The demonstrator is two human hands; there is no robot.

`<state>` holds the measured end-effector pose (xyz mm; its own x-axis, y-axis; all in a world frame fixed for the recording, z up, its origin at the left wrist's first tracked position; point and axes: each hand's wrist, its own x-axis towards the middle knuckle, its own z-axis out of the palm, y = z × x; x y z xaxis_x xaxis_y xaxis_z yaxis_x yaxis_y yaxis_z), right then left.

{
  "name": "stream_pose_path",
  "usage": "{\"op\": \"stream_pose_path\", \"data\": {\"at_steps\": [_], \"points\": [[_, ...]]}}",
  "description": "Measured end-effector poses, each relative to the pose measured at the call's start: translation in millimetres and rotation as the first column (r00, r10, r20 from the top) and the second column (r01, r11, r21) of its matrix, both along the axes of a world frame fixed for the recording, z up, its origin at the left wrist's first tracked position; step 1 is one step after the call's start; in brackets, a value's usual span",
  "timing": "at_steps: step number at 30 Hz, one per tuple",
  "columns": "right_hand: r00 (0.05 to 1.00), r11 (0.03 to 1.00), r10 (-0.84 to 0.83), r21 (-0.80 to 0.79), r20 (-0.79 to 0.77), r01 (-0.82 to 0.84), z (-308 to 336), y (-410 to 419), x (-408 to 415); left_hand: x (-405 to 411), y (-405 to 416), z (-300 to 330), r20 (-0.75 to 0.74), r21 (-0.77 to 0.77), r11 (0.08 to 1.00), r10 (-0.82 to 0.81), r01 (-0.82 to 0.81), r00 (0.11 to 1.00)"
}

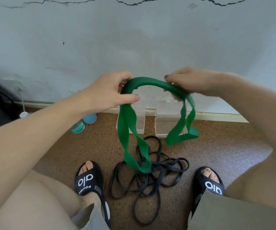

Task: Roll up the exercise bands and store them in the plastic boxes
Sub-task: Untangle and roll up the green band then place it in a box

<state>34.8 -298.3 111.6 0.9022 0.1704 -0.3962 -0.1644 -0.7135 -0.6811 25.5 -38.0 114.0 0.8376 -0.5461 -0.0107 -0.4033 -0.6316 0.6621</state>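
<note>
Both hands hold the green band [152, 81] up between the knees: the left hand [107, 92] grips one end of its arch, the right hand [188, 80] pinches the other. Its loops hang above the black bands [143, 176] tangled on the floor [67, 146]. Two clear plastic boxes [163, 128] stand by the far wall's skirting; contents unclear.

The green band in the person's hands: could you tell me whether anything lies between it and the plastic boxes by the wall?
Nothing visible does. Both the left hand and right hand hold the green band, which hangs in front of the clear plastic boxes. The black bands lie nearer the feet, not between.
</note>
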Motion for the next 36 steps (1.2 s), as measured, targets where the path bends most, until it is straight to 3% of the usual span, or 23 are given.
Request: {"op": "stream_pose_path", "data": {"at_steps": [2, 5, 7, 9, 11, 16, 24, 27, 29, 31, 34, 36], "points": [[0.988, 0.978, 0.084, 0.199, -0.126, -0.058, -4.9, 8.0, -7.0, -3.6, -2.1, 8.7, -0.027, -0.066, 0.998, -0.019, 0.017, 0.999], [0.995, 0.877, 0.096, 0.477, -0.038, -0.066, -8.5, 37.8, -14.7, -6.4, -7.3, 12.9, -0.018, -0.071, 0.997, -0.03, 0.028, 0.999], [0.991, 0.891, 0.059, 0.443, 0.117, -0.105, -10.9, 56.7, -21.2, -5.3, -8.0, 10.1, -0.009, -0.061, 0.998, -0.026, 0.025, 1.0], [0.962, 0.954, 0.041, 0.276, 0.27, -0.118, -12.6, 63.1, -23.0, -4.5, -6.1, 5.5, 0.027, -0.001, 0.999, -0.04, 0.04, 0.999], [0.947, 0.97, -0.005, 0.23, 0.32, -0.073, -9.6, 60.9, -21.8, -4.1, -4.6, -1.1, 0.049, 0.07, 0.997, -0.048, 0.044, 0.998], [0.955, 0.866, -0.15, 0.5, 0.255, 0.002, 5.4, 57.6, -17.7, -0.2, -4.1, -10.7, 0.065, 0.062, 0.997, -0.041, 0.037, 0.997], [0.941, 0.804, -0.279, 0.582, 0.191, 0.12, 13.5, 41.4, -7.8, 3.4, 1.2, -28.6, 0.009, 0.2, 0.98, -0.017, 0.015, 1.0], [0.958, 0.852, -0.247, 0.505, 0.148, 0.141, 18.8, 30.9, -6.9, -0.3, -6.0, -28.2, -0.062, 0.134, 0.991, 0.024, -0.015, 0.998], [0.976, 0.962, -0.138, 0.259, 0.165, 0.093, 16.5, 19.0, -5.2, -1.2, -7.6, -25.7, -0.117, 0.102, 0.993, 0.065, -0.053, 0.991], [0.992, 0.999, 0.015, 0.026, 0.125, -0.019, 11.4, 8.1, -5.9, 0.2, -5.5, -21.5, -0.137, 0.083, 0.993, 0.1, -0.089, 0.986], [0.986, 0.987, 0.15, 0.063, -0.066, -0.146, -2.1, 5.4, -11.6, 2.8, -6.5, -9.9, -0.132, 0.062, 0.992, 0.119, -0.112, 0.984], [0.986, 0.976, 0.149, 0.171, -0.069, -0.136, -9.5, 25.7, -18.4, 1.5, -12.0, -4.6, -0.109, 0.068, 0.994, 0.087, -0.08, 0.99]]}}
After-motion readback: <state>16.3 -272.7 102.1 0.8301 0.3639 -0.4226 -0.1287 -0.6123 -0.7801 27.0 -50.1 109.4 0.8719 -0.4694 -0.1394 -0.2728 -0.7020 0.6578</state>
